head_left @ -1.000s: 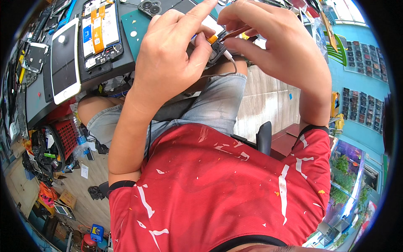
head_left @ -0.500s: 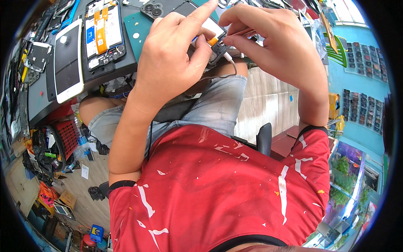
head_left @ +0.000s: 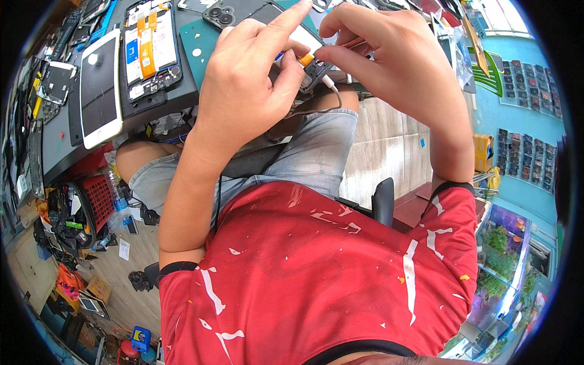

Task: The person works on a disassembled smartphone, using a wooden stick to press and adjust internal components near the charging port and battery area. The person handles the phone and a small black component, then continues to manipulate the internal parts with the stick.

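Note:
My left hand point(head_left: 249, 85) is at an opened phone point(head_left: 313, 45) with a white screen or plate, an orange flex and a white cable plug point(head_left: 329, 83) at its lower end. My index finger points out over it, while my thumb and another finger are curled on its edge. My right hand point(head_left: 398, 73) grips a thin copper-coloured tool point(head_left: 351, 43), apparently tweezers, its thumb and fingertips at the phone's lower end; the tool's tip is hidden. A phone back point(head_left: 218, 14) with several camera lenses lies beyond my left hand, by a teal mat point(head_left: 194, 52).
A white phone point(head_left: 100, 91) and another opened phone point(head_left: 148, 45) with orange flexes lie left on the dark desk point(head_left: 58, 143), among scattered parts. Below are a red basket point(head_left: 97, 204) and bags. A green chair point(head_left: 486, 82) and wall panels point(head_left: 526, 158) of small items are at the right.
My right hand has moved slightly left and up, bringing its thumb tip nearer the phone's orange flex. My left hand has stayed almost still.

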`<state>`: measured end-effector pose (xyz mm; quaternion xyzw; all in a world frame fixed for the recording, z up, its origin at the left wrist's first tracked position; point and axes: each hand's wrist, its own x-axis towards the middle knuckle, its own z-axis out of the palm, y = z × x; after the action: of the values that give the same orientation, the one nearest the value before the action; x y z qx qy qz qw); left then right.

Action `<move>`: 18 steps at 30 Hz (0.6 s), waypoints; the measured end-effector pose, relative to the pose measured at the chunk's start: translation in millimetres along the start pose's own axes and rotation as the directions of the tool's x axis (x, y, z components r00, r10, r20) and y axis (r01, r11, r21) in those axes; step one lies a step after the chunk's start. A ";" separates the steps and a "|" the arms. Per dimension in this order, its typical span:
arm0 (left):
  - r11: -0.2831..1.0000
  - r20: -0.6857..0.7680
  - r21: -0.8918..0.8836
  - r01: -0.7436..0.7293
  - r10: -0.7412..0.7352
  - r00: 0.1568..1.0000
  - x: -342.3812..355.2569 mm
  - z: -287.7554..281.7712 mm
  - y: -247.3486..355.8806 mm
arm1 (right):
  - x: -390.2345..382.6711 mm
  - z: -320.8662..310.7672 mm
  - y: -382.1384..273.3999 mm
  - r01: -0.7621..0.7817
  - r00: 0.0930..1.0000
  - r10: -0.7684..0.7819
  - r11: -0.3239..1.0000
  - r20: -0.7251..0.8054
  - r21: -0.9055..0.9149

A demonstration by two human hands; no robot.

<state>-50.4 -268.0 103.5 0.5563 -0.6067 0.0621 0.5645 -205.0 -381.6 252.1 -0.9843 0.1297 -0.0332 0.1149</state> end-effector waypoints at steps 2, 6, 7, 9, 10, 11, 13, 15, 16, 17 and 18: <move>1.000 -0.003 -0.011 -0.011 0.011 1.000 1.4 -1.9 1.7 | -0.6 4.4 5.5 0.007 1.000 -0.007 0.999 -0.004 -0.032; 1.000 -0.007 -0.014 -0.016 0.016 1.000 1.4 -0.3 1.1 | -0.7 11.7 22.5 0.117 0.991 -0.115 0.993 -0.067 0.033; 1.000 -0.002 -0.003 -0.006 0.006 1.000 0.4 0.6 0.4 | -0.6 10.4 21.6 0.110 0.993 -0.108 0.993 -0.055 0.039; 1.000 -0.006 -0.002 -0.006 0.006 1.000 0.1 0.3 0.1 | -0.7 8.0 17.9 0.078 0.997 -0.077 0.996 -0.022 0.045; 1.000 -0.014 -0.013 -0.017 0.017 1.000 1.0 -1.0 1.2 | -0.7 7.2 16.4 0.053 0.999 -0.053 0.998 -0.002 0.042; 0.999 -0.020 -0.022 -0.025 0.025 0.999 1.9 -1.6 2.0 | -1.3 6.9 16.8 0.061 0.998 -0.060 0.996 -0.018 0.059; 0.999 -0.031 -0.033 -0.036 0.035 0.999 3.5 -2.3 3.4 | -4.0 7.1 19.7 0.080 0.996 -0.075 0.993 -0.051 0.092; 0.998 -0.035 -0.039 -0.043 0.041 0.999 4.0 -2.0 2.4 | -9.1 12.2 20.2 -0.020 0.975 0.084 0.954 -0.205 0.298; 0.998 -0.035 -0.040 -0.047 0.046 0.998 3.8 -1.5 1.1 | -13.6 17.6 27.5 0.027 0.960 0.063 0.949 -0.274 0.315; 0.998 -0.056 -0.056 -0.030 0.027 0.998 3.8 -0.2 2.1 | -18.3 22.9 35.0 0.076 0.939 0.042 0.943 -0.342 0.324; 0.997 -0.077 -0.072 -0.014 0.008 0.997 3.6 0.6 2.8 | -21.3 28.2 40.9 0.128 0.913 0.018 0.936 -0.407 0.328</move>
<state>-51.9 -269.5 107.5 0.5293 -0.5895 0.0645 0.6068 -233.0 -408.3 214.3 -0.9235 0.1146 -0.2611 0.2566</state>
